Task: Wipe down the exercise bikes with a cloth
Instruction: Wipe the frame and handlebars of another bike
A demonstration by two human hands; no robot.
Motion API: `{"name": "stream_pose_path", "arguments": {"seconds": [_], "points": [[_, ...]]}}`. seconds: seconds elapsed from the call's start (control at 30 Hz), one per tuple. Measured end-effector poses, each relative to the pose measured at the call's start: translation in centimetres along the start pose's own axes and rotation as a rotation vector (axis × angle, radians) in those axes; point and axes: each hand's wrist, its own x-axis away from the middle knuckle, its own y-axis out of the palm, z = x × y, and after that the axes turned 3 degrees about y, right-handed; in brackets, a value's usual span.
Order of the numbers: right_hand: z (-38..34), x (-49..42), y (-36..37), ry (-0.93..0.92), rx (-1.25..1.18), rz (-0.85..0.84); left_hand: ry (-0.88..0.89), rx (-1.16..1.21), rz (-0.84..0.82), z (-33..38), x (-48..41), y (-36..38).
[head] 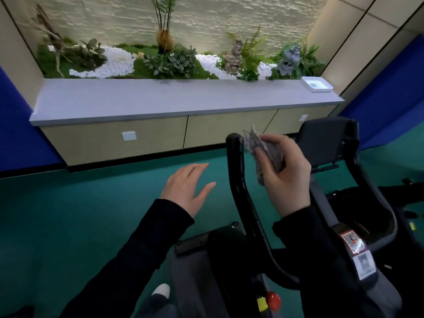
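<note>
A black exercise bike fills the lower right, with its curved left handlebar rising in the middle and a dark console behind it. My right hand grips a crumpled grey cloth, whose upper edge touches the top end of the left handlebar. My left hand hovers over the green floor to the left of the handlebar, fingers straight and spread, holding nothing. A red knob and sticker labels sit on the bike frame below.
A long cabinet with a pale grey top runs along the wall ahead, with a plant and white-pebble display behind it. A white tray sits at its right end. Green floor spreads left; blue wall panels stand on both sides.
</note>
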Motion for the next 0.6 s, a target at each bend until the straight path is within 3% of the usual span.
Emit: {"name": "stream_pose_path", "arguments": {"seconds": [0.13, 0.3, 0.4, 0.5, 0.6], "points": [[-0.1, -4.0, 1.8, -0.089, 0.081, -0.057, 0.036, 0.110, -0.013, 0.9, -2.6, 0.9], [-0.2, -6.6, 4.1, -0.103, 0.144, -0.390, -0.020, 0.378, -0.014, 1.6, -4.3, 2.1], [0.2, -7.6, 4.4, 0.001, 0.147, -0.466, -0.098, 0.573, 0.028, 1.9, -4.4, 2.7], [0.8, -7.4, 4.4, 0.232, 0.119, -0.427, -0.104, 0.659, 0.062, 1.8, -4.3, 3.1], [1.1, -5.2, 4.5, 0.287, 0.149, -0.242, -0.103, 0.691, 0.068, 1.6, -4.4, 3.3]]}}
